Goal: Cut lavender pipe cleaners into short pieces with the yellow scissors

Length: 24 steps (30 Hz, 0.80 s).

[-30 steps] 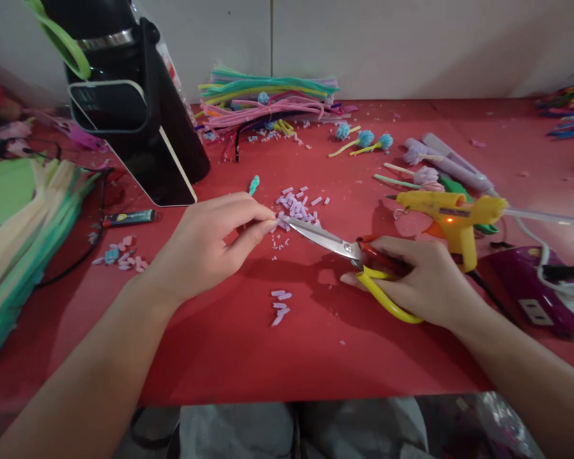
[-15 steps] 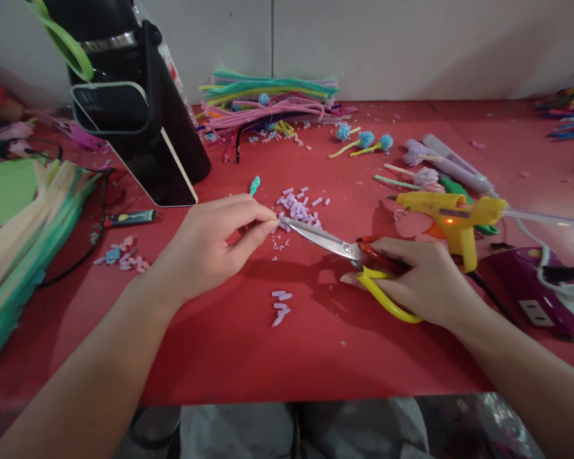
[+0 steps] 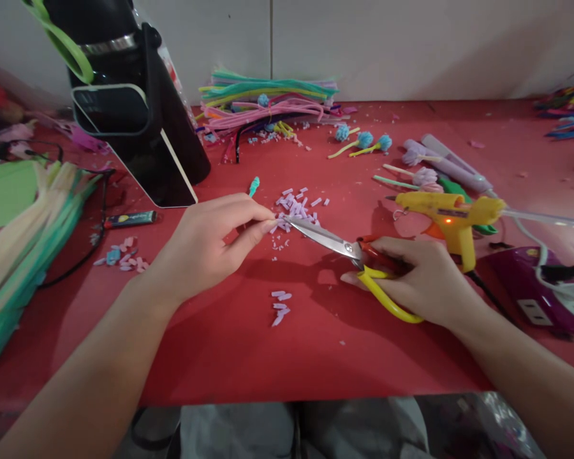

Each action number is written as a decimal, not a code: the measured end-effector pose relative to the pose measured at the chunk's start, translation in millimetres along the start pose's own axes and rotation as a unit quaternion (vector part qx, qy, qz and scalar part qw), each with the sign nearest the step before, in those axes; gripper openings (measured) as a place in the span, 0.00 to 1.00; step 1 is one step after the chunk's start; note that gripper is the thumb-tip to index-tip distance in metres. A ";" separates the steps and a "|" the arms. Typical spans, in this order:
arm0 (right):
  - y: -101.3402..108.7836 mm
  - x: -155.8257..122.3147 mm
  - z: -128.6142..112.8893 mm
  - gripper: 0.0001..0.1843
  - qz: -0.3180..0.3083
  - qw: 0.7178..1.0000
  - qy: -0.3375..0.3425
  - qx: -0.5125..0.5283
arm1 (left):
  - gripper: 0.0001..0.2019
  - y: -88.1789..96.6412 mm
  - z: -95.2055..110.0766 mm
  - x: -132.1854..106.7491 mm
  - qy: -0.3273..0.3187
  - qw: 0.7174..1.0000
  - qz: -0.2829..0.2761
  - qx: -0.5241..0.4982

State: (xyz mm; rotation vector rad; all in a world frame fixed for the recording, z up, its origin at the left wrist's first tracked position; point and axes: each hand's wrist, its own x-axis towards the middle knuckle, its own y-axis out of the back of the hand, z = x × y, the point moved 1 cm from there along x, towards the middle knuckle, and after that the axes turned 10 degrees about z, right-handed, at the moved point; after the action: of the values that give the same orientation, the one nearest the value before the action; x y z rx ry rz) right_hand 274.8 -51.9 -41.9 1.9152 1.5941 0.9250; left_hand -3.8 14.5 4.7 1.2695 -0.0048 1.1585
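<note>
My left hand [image 3: 215, 245] pinches a small lilac piece [image 3: 277, 218], mostly hidden by the thumb and finger; it looks like cut pipe cleaner. In my right hand [image 3: 421, 277] are scissors [image 3: 323, 237] with one red and one yellow handle. Their blades are nearly closed, and the tips meet the piece at my left fingertips. Just behind the tips lies a pile of short lilac pieces [image 3: 299, 205], with fine crumbs in front. A smaller group of lilac pieces [image 3: 280, 307] rests nearer the table's front edge.
A yellow glue gun [image 3: 452, 213] with a lit orange light stands right, near a purple power socket [image 3: 530, 290]. A black bottle with a phone-like case [image 3: 148, 153] stands left. Pipe cleaners [image 3: 268, 95] and blue pompom flowers [image 3: 365, 139] lie at the back.
The scissors and left fingertips have shifted very slightly; both hands keep their grip. The piles look the same.
</note>
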 end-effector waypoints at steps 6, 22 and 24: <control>0.2 0.1 -1.0 0.26 -0.014 1.000 0.000 0.006 | 0.06 1.1 -0.6 -0.3 -0.004 1.000 0.002 0.010; 0.6 1.5 -1.7 0.27 -0.005 1.000 0.020 0.002 | 0.06 -0.9 1.0 -0.6 -0.001 1.000 -0.003 0.005; 0.2 1.6 -0.9 0.27 0.002 1.000 0.014 -0.003 | 0.07 -0.8 1.0 -1.0 0.005 1.000 -0.004 0.006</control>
State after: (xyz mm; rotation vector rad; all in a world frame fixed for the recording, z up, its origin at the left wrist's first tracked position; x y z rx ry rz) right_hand 274.4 -50.5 -40.8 1.9103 1.6012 0.9621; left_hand -3.2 13.2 3.9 1.2729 0.0130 1.1598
